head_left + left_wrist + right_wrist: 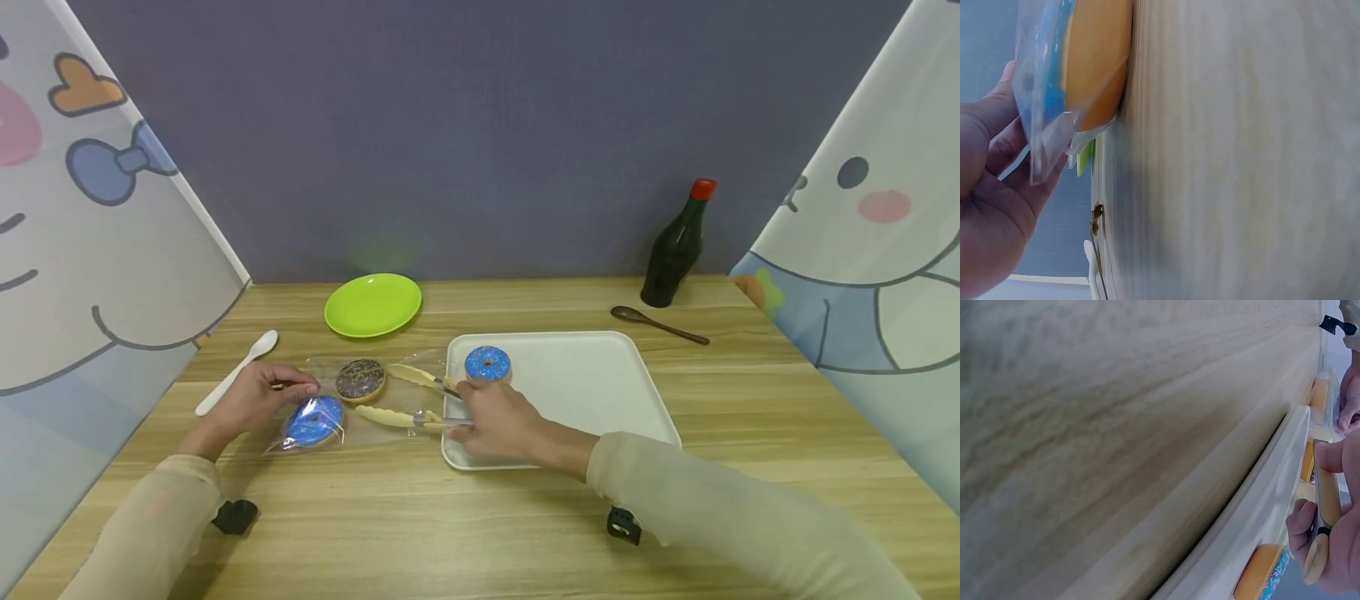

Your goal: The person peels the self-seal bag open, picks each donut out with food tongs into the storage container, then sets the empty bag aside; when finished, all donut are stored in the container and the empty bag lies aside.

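My left hand (258, 396) pinches the closed end of a clear plastic bag (1047, 150) between thumb and fingers. Inside that end lies a blue-iced doughnut (315, 420). A chocolate doughnut (361, 381) with sprinkles lies further along, toward the bag's right end. My right hand (498, 421) grips a pair of tongs (397, 418), whose cream tips are spread beside the chocolate doughnut. Whether those tips are inside the bag or over it, I cannot tell. Beyond my right hand, another blue-iced doughnut (487, 363) with sprinkles sits on a white tray (585, 392), near its left corner.
A green plate (373, 306) stands at the back left. Left of my left hand lies a white spoon (236, 372). On the right are a dark wooden spoon (660, 325) and an upright dark bottle (675, 250) with a red cap. A wall panel (487, 142) closes off the back.
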A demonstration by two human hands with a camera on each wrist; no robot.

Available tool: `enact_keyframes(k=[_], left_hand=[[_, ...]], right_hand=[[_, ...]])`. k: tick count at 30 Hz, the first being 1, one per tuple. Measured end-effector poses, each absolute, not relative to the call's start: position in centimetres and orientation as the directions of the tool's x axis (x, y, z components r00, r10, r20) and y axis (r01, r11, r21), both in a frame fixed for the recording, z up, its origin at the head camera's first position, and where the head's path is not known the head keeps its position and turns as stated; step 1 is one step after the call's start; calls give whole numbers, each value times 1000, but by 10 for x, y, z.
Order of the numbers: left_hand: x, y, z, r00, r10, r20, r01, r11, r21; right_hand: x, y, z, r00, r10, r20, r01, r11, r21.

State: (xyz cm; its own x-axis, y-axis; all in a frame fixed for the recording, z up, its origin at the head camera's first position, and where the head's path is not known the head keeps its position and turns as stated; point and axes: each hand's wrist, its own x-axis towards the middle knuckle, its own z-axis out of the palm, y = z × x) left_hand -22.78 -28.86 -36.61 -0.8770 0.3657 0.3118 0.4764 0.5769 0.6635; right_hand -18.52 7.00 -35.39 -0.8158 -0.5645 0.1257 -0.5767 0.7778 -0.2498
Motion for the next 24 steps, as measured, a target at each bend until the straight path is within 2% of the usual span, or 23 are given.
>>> enact_keyframes(k=[17, 24], left_hand=[[-229, -289, -368, -865, 375, 333, 500, 584, 640], [-227, -288, -365, -880, 353, 316, 472, 595, 651]], right_hand=[[-183, 65, -360, -799, -566, 206, -601, 769, -217], [-182, 66, -362, -782, -578, 233, -620, 763, -185]])
